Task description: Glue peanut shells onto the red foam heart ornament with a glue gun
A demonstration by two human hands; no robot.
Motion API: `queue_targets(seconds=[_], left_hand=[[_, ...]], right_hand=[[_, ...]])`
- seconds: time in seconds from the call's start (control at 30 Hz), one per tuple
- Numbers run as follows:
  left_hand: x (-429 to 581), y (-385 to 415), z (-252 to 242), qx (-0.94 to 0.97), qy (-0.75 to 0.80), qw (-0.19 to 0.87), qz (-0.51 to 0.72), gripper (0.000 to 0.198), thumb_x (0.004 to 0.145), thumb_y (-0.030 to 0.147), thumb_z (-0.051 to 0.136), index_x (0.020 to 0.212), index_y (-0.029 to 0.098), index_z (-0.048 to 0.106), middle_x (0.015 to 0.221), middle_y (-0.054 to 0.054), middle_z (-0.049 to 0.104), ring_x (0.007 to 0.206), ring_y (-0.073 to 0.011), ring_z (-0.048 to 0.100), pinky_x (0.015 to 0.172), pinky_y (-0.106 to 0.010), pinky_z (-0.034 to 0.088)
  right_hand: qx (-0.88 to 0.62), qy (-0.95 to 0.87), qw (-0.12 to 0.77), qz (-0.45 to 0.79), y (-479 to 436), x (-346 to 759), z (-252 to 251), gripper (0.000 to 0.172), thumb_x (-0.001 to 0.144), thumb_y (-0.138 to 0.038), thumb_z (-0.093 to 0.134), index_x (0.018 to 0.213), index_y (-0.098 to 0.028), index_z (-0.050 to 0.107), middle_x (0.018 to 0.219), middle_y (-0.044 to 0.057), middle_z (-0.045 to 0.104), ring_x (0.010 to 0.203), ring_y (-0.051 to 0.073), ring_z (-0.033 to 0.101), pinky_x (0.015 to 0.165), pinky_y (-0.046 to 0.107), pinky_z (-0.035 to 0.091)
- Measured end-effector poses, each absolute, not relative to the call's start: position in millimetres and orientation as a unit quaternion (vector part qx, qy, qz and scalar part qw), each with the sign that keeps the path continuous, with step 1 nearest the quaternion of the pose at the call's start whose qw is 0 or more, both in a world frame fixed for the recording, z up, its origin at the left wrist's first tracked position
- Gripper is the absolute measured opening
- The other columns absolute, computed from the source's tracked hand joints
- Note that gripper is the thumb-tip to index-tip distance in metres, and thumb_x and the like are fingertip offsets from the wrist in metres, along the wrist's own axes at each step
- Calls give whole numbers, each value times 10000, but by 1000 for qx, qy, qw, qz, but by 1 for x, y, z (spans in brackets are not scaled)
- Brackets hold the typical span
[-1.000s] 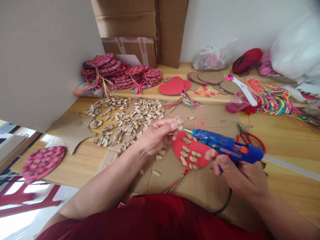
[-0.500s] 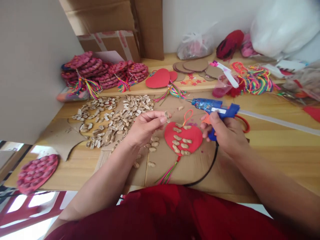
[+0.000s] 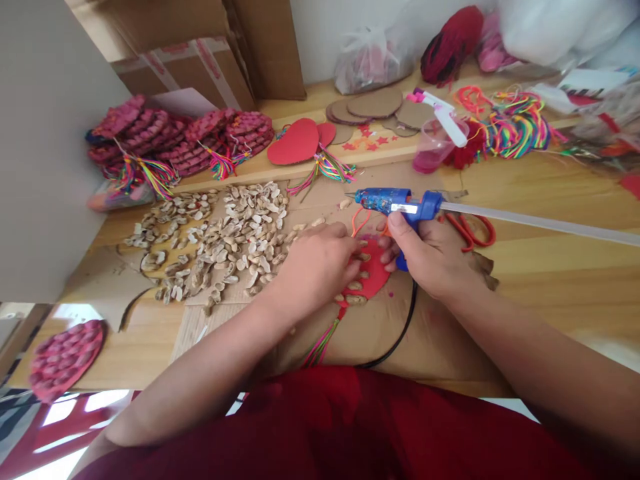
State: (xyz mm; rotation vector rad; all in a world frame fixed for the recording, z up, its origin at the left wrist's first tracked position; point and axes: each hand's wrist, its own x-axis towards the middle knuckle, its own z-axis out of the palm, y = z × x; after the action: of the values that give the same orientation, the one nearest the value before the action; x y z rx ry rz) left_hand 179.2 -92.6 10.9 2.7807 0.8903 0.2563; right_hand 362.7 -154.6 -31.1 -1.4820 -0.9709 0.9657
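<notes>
My left hand (image 3: 320, 260) is over the left part of a red heart-shaped piece (image 3: 376, 270), fingers closed and pointing down. The peanut shell it pinched a moment earlier is hidden behind the fingers. Several peanut shells (image 3: 356, 300) lie on the heart, which has an orange loop (image 3: 360, 221) at the top and a tassel (image 3: 324, 343) at the bottom. My right hand (image 3: 430, 257) grips a blue glue gun (image 3: 395, 200) above the heart's right side. Its nozzle points left, and a long clear glue stick (image 3: 530, 221) sticks out of its back.
Loose peanut shells (image 3: 240, 247) spread left of the heart on cardboard. Red-handled scissors (image 3: 473, 233) lie behind my right hand. Along the back are pink shell-covered pieces (image 3: 150, 137), a red heart (image 3: 294, 141), cardboard discs (image 3: 375, 105), a plastic cup (image 3: 433, 147) and colourful tassels (image 3: 520, 127).
My left hand has moved from above the heart's upper left down onto it, taking the pinched peanut shell out of sight. My right hand still holds the glue gun. The view has shifted slightly.
</notes>
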Motion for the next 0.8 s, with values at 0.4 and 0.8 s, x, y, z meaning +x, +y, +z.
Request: queue_targets(seconds=[0.4, 0.8], left_hand=[[184, -95, 6, 947, 309, 59, 70, 106, 925, 192, 682, 968, 173, 777, 890, -67, 680, 819, -226, 652, 790, -372, 549], [184, -93, 4, 941, 318, 78, 86, 60, 894, 181, 737, 931, 187, 784, 859, -52, 684, 780, -213, 635, 749, -348, 528]], right_hand=[[-631, -385, 533, 411, -156, 360, -32, 523, 892, -748, 645, 881, -228, 700, 739, 36, 698, 575, 161, 669, 470, 287, 571], [-628, -429, 524, 383, -158, 361, -30, 475, 969, -692, 586, 871, -233, 662, 716, 1, 667, 574, 132, 646, 526, 279, 529]])
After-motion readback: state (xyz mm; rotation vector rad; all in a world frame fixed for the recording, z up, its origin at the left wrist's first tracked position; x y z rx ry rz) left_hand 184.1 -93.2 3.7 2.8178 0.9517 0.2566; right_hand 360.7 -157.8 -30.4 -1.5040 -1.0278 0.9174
